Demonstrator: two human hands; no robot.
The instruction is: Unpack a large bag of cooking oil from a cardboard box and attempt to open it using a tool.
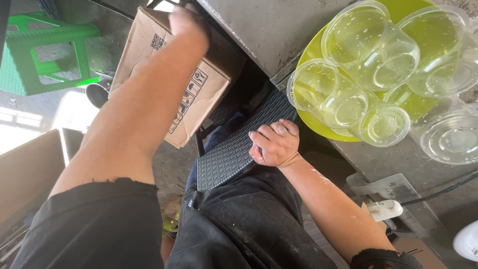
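Observation:
My left hand reaches far forward to the top edge of a brown cardboard box with black printed symbols. The hand is blurred, and its fingers are hidden behind its back. My right hand is curled over the edge of a dark woven-pattern seat between my black-clad legs. Just right of that hand, a yellow-green plate on a grey table carries several clear plastic cups lying on their sides.
A green plastic stool stands on the floor at the top left. A second brown box sits at the left edge. Clear round lids lie right of the plate. A white power strip with a black cable rests lower right.

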